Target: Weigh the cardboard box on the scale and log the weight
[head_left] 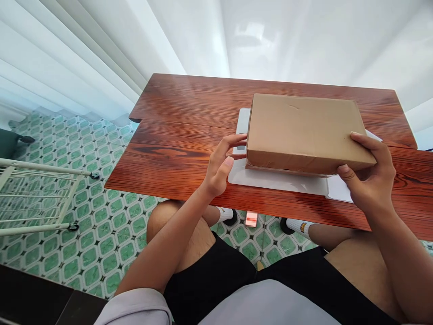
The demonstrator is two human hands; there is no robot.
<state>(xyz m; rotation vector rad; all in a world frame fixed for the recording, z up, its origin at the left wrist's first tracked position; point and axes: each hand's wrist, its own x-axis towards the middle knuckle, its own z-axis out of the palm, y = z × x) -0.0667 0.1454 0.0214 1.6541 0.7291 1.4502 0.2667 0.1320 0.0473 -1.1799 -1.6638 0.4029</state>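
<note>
A white curtain [203, 36] hangs behind the far edge of the reddish-brown table [169, 149], whose wood stretches widest left of the cardboard box [304, 128]. The box — plain tan, scuffed on top, creased along its near side — is right of the table's middle, over a white flat panel [270, 178] reaching toward the near edge. The right hand [377, 180] grips its near right corner, fingers on top; the left hand [219, 167] is loosely spread, fingertips at the left end — whether pressing, I cannot tell.

The cardboard box [304, 131] hides much of what seems a white board [270, 178]; left edge crops the rack [43, 167].
</note>
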